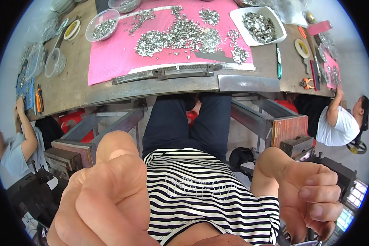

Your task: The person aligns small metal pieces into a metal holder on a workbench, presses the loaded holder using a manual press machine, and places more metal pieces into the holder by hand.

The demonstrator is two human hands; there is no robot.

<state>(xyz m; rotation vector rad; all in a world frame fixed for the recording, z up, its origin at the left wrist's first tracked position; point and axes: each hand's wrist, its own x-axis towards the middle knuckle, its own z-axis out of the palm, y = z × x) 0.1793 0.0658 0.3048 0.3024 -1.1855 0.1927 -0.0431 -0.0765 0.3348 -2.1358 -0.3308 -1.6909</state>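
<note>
workshop, metal small-parts kind. long worn counter [74,87], pink mat [104,63] covered in heaps of small metal pieces [180,35], more in a white tray [280,36]. orange-handled pliers [306,84] lying out, steel frames [250,117] underneath, other people seated at left [18,149] and right [342,125].

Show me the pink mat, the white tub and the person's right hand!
Pink mat [114,58]: head view, bare left part.
White tub [237,19]: head view, left wall.
Right hand [308,189]: head view, middle of the hand.
</note>
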